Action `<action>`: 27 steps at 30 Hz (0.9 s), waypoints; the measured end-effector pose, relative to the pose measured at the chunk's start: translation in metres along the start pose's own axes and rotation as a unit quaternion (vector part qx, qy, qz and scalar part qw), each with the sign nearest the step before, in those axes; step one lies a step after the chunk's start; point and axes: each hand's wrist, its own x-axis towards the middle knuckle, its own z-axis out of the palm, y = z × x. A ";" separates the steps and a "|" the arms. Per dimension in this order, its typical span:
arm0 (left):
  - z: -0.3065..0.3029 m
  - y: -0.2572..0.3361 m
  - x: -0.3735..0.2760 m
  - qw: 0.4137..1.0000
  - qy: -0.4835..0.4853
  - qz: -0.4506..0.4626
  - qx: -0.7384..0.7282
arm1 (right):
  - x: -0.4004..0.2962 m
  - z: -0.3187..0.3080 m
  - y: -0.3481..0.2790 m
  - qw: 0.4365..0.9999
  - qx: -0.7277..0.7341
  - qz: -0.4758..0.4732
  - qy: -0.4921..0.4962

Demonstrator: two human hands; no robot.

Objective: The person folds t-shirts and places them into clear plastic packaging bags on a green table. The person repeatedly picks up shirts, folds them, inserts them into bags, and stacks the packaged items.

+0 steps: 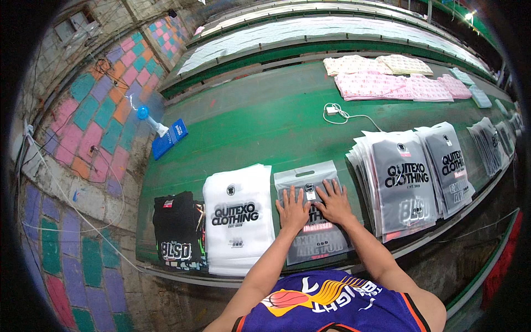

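Observation:
A dark folded shirt inside a frosted plastic bag (317, 249) lies before me on the green table. My left hand (293, 209) rests flat on the bag's upper left part, fingers spread. On its upper right part lies my right hand (334, 203), its fingers spread too. The cut-out handle of the bag shows above my hands. Left of it is a stack of white printed plastic bags (238, 245), and farther left a pile of folded black shirts (176, 224). Bagged dark shirts (406, 199) are stacked to the right, with a second stack (450, 166) beside them.
A small blue fan (143, 113) stands by a blue box (170, 139) at the table's left end. Beyond the bags lie a white charger with its cable (332, 111) and folded pink printed cloths (373, 86). More bagged stacks (489, 145) stand far right.

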 end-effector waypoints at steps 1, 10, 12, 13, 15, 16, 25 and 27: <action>0.001 -0.001 0.000 1.000 0.004 0.000 -0.003 | 0.000 0.000 0.000 1.000 0.000 0.000 0.002; 0.013 -0.030 -0.006 0.981 0.075 -0.012 -0.177 | 0.001 0.006 0.003 1.000 0.008 -0.013 0.006; 0.013 -0.031 -0.017 0.968 0.115 -0.020 -0.222 | 0.000 0.004 0.008 1.000 0.023 -0.016 -0.001; 0.009 -0.030 -0.025 0.960 0.132 -0.024 -0.245 | -0.002 0.004 0.013 0.999 0.054 -0.007 0.003; -0.005 -0.026 -0.045 0.959 0.109 -0.044 -0.258 | -0.007 0.002 0.021 0.993 0.115 0.012 0.014; -0.011 -0.025 -0.057 0.957 0.098 -0.059 -0.265 | -0.015 -0.006 0.017 0.991 0.133 0.029 0.005; -0.030 -0.028 -0.116 0.935 0.047 -0.112 -0.334 | -0.081 -0.020 0.002 0.969 0.164 0.130 0.131; -0.026 -0.036 -0.115 0.930 0.045 -0.107 -0.350 | -0.095 -0.023 -0.004 0.961 0.170 0.180 0.125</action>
